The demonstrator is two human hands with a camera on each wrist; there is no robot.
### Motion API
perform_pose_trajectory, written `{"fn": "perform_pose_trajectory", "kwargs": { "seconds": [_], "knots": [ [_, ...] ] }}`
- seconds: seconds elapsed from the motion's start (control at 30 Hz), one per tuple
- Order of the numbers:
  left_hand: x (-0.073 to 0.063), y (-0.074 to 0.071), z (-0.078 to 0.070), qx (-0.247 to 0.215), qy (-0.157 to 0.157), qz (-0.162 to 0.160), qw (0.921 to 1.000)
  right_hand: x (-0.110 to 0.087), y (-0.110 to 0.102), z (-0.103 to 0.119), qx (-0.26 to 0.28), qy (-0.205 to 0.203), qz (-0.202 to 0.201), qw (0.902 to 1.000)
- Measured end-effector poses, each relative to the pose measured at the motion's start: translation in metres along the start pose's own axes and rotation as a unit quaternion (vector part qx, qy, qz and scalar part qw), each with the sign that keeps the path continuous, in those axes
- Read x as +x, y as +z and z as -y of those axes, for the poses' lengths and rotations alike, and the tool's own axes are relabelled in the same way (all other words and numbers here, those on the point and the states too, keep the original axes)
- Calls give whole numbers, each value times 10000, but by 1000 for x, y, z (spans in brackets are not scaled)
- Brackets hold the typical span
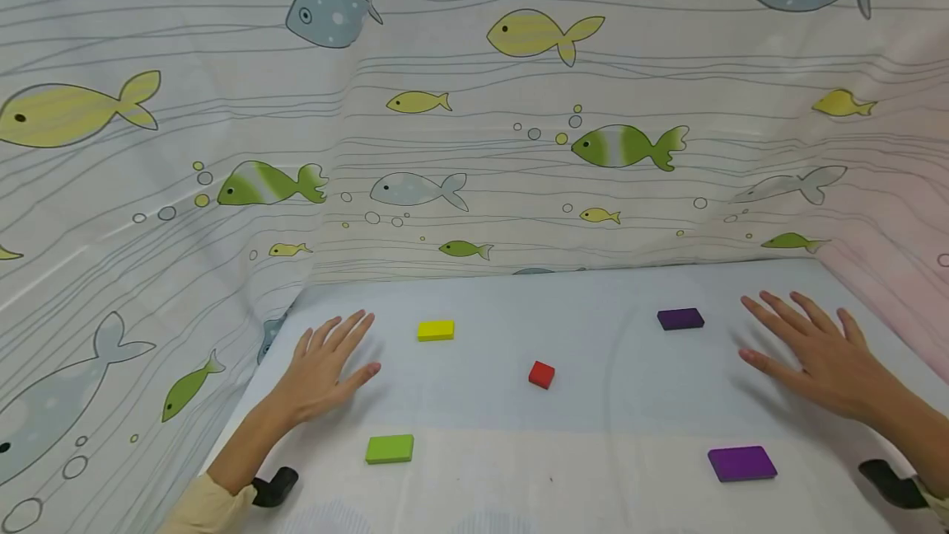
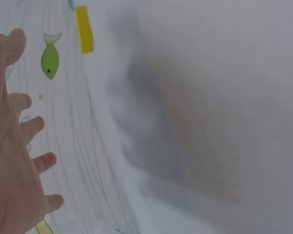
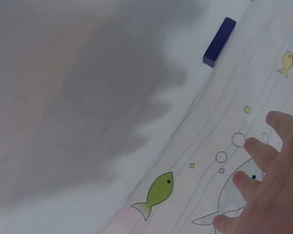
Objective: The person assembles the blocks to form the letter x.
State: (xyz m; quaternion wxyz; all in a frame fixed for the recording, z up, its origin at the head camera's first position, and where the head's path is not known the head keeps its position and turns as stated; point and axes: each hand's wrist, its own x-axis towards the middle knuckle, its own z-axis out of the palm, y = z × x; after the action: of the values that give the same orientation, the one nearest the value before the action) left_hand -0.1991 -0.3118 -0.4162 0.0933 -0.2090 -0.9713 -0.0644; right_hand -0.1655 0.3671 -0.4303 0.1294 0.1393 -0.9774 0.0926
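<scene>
While my left hand (image 1: 322,373) and right hand (image 1: 823,361) hang above the table (image 1: 608,406), fingers spread wide, I count five well-separated shapes: one yellow block (image 1: 436,330) and one dark block (image 1: 680,319) toward the far edge by the curtain (image 1: 511,175), one red block (image 1: 542,375) mid-table with bare room all round, one green block (image 1: 389,449) and one purple block (image 1: 742,464) nearer me. Each hand is near its own side edge.
</scene>
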Motion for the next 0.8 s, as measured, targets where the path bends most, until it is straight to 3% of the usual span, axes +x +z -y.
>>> {"fn": "perform_pose_trajectory", "kwargs": {
  "seconds": [0.2,0.8],
  "knots": [
    [6,-3,-3,-80,219,-187,9996,0,-3,5,128,-147,-202,9996],
    [16,-9,-19,-216,506,-27,9985,-3,-4,17,490,-423,-452,9969]
  ]
}}
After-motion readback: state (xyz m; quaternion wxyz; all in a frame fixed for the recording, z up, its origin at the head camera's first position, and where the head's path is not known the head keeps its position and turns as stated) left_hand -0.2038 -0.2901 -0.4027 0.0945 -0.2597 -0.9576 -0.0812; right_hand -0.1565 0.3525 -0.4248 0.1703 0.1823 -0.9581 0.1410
